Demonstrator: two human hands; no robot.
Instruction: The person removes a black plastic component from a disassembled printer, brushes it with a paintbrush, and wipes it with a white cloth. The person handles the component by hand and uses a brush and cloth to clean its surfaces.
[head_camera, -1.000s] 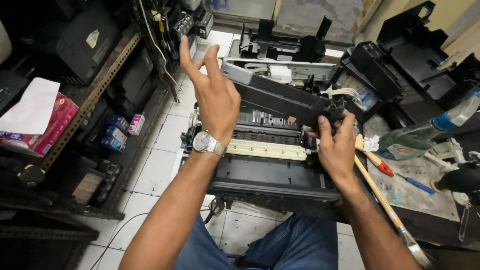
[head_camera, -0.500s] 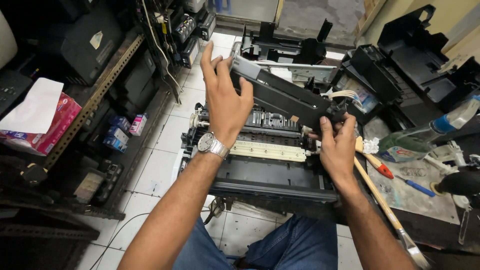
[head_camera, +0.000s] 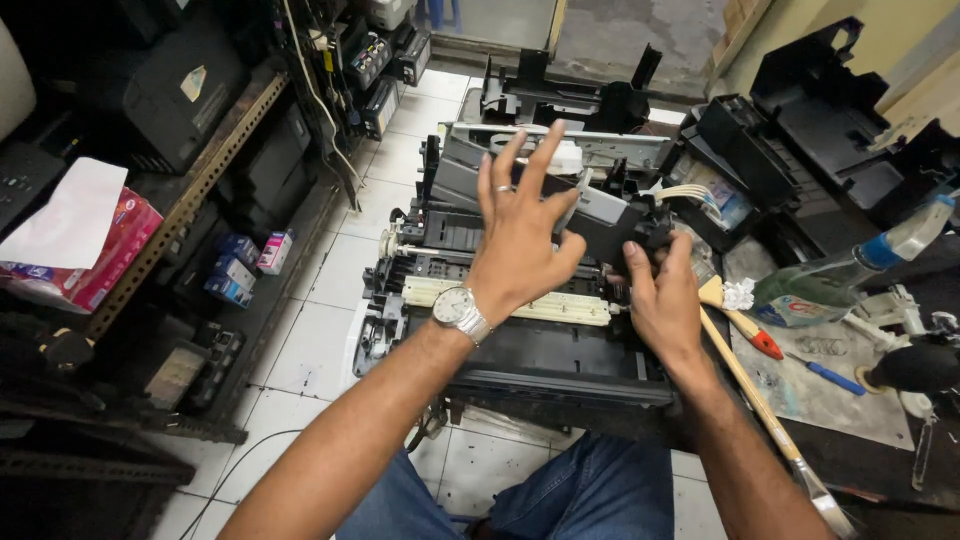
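- Gripped at its right end by the right hand (head_camera: 665, 305) is a long grey-and-black printer carriage assembly (head_camera: 560, 185), with the fingers wrapped round the black block there.
- No grip is made by the left hand (head_camera: 520, 240): its fingers are spread wide and the palm is laid against the near face of the assembly, with a silver wristwatch (head_camera: 458, 312) worn just below.
- The assembly is held tilted, lifted above the opened black printer chassis (head_camera: 520, 350), which sits on the white tiled floor (head_camera: 330, 300) between the knees.
- A cream-coloured roller strip (head_camera: 540, 305) is seen across the chassis, just beneath both hands.
- A white flat ribbon cable (head_camera: 685, 192) is seen at the far right end of the assembly; where it leads cannot be told.
- To the right, a wooden-handled brush (head_camera: 750, 380), a red-handled tool (head_camera: 765, 345) and a clear plastic spray bottle (head_camera: 850, 275) are laid on a stained mat.
- To the left, a metal shelf with small ink boxes (head_camera: 240, 270) is stood near the chassis.
- Risk is judged here: with only one hand closed, the assembly could be tipped or dropped onto the roller strip.
- The ribbon cable could be strained or torn if the assembly were swung further.
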